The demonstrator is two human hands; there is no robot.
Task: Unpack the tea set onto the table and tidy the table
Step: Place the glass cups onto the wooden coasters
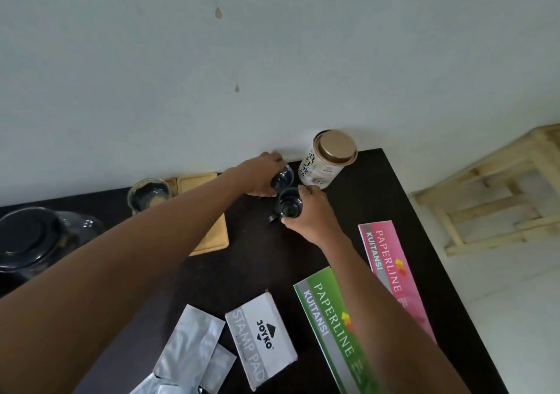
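**Two glass cups in hand at the back of the desk**

My left hand [261, 176] has its grip wrapped around a small clear glass cup [283, 179], tilted so its mouth faces me, close to the wall at the far edge of the dark desk [372, 199]. My right hand [309, 216] grasps a second glass cup [290, 203] from the right side, fingers curled over its rim; this cup sits just in front of the first, and the two nearly touch. I cannot tell whether either cup rests on the desk or is lifted slightly.

Just right of the cups stands a white tea tin [325, 158] with a gold lid, against the wall. To the left lies a light wooden tray [209, 211], partly under my left forearm, and beyond it a glass pitcher [147, 194]. At the far left edge sits a glass teapot [39, 239] with a dark lid.

Nearer to me, the desk carries a grey Joyko stamp pad box [261, 336], some silver foil packets [189, 351], a green Paperline Kuitansi receipt book [333, 327], and a pink receipt book [391, 260] partly beneath my right forearm. A pale wooden stool [497, 193] stands off the desk to the right.
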